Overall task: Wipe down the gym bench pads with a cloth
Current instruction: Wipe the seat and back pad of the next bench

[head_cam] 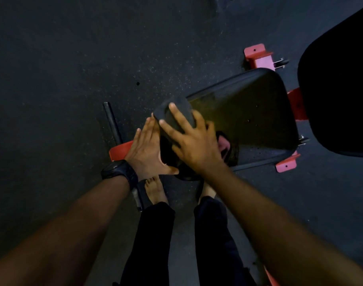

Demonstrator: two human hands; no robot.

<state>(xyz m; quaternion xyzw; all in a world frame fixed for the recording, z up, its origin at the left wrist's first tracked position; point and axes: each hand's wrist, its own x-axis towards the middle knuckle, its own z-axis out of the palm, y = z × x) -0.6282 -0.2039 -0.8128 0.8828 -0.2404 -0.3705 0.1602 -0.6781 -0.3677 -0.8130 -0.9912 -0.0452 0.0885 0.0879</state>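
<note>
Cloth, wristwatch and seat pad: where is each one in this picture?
cloth [181, 103], head view, on its dark fabric near the upper edge.
wristwatch [118, 169], head view, on the black watch body at the wrist.
seat pad [248, 112], head view, on its bare shiny top.

Dark speckled rubber floor [73, 58], black wristwatch [119, 172], bare foot [156, 191], black trousers [151, 234]

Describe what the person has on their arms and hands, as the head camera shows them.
No sleeves show on either arm. The left hand and the right hand wear no gloves, and no rings are visible. A black watch with a broad dark strap is on the left wrist. The right wrist has nothing on it.
</note>
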